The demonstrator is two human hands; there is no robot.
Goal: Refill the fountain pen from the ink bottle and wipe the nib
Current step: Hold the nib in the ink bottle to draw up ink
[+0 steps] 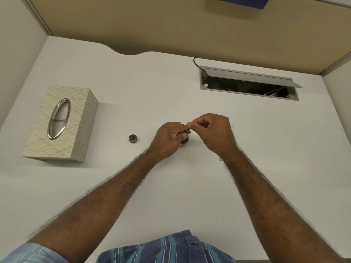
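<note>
A small dark ink bottle [184, 141] stands on the white desk, mostly hidden by my left hand [167, 139], which wraps around it. Its dark round cap [133, 139] lies apart on the desk to the left. Just above the bottle a short dark pen part [185, 130] shows between my fingers. My right hand [212, 131] pinches its upper end with thumb and forefinger. The rest of the pen is hidden by my hands.
A patterned beige tissue box [60, 124] with an oval metal-rimmed opening stands at the left. An open cable hatch [248, 84] is set into the desk [133, 88] at the back right. Beige partition walls enclose the desk.
</note>
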